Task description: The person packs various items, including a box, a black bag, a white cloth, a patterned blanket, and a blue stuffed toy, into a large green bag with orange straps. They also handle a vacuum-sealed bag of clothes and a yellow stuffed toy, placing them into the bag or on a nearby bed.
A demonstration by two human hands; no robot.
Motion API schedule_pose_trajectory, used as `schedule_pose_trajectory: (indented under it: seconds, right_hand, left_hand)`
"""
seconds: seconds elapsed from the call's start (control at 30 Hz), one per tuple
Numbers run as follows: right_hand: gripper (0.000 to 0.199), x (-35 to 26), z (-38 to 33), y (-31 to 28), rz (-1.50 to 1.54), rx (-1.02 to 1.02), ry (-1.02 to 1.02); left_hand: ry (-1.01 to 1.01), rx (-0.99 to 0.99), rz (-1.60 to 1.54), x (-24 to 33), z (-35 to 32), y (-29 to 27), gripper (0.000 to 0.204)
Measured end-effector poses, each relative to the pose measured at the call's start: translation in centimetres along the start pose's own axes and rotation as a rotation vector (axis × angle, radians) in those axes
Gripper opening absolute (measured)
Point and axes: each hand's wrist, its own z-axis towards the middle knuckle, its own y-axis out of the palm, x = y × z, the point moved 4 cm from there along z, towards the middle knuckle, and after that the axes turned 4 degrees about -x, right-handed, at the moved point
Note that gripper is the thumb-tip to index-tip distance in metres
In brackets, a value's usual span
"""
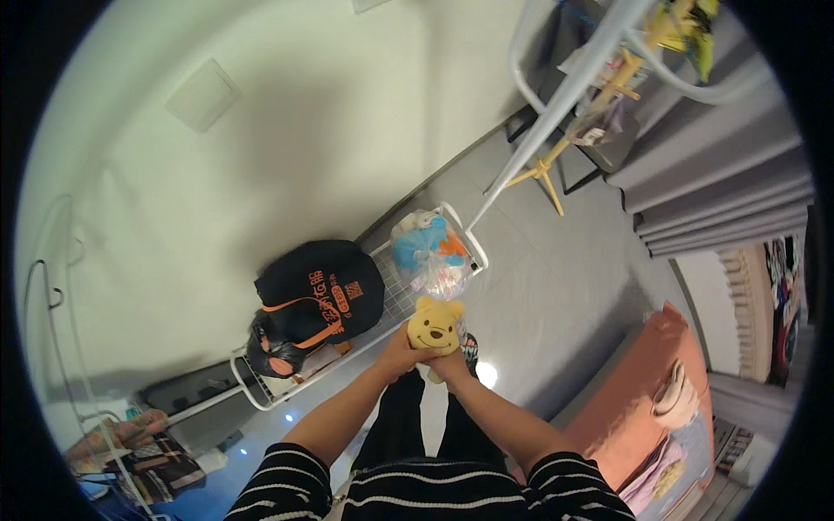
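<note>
A yellow bear plush toy [437,323] with round ears and a smiling stitched face is held up in front of my body. My left hand [400,354] grips its left side, thumb across the lower front. From below and the right, my right hand [449,368] closes round it; some of its fingers are hidden. Just beyond the bear, a clear plastic bag [430,247] with blue, white and orange soft things inside rests on a white wire rack [396,280]. A black bag [317,278] with orange print and orange straps lies left of it on the rack.
The rack's white pole [556,113] rises at upper right, near a wooden stand [543,165] and a grey curtain [712,148]. A bed with an orange cover [638,391] stands at right. Folded cloths [156,460] lie at lower left. A white wall [347,113] runs behind the rack.
</note>
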Motion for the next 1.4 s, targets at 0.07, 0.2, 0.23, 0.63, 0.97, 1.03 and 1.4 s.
schedule_pose_trajectory:
  seconds: [0.07, 0.2, 0.23, 0.63, 0.97, 1.03, 1.4]
  right_hand:
    - [0.058, 1.5, 1.8, -1.7, 0.01, 0.052, 0.011]
    - [0.059, 7.1, 7.1, -6.0, 0.093, 0.113, 0.023]
    - [0.06, 9.1, 8.7, -6.5, 0.165, 0.097, 0.066]
    - [0.054, 14.8, 22.5, -1.5, 0.215, -0.388, 0.077]
    - [0.02, 13.7, 33.9, -6.4, -0.601, 0.219, -0.619]
    - [0.021, 14.1, 34.9, -6.6, -0.644, 0.202, -0.648]
    - [0.027, 13.3, 34.7, -6.0, -0.73, 0.152, -0.971]
  left_hand:
    - [0.046, 0.082, -0.011, -4.1, 3.3, -0.4, 0.073]
    - [0.059, 0.076, -0.096, -8.0, 9.9, -1.8, 0.062]
    - [0.064, 0.038, -0.139, -10.3, 12.5, -3.5, 0.049]
    - [0.231, 0.215, -0.034, -18.2, 24.1, -17.0, 0.062]
    - [0.342, 0.858, 1.244, -18.2, 26.5, -26.5, 0.074]
    - [0.792, 0.683, 1.357, -15.8, 27.2, -23.3, 0.066]
    - [0.666, 0.269, 0.638, -16.4, 34.5, -19.9, 0.015]
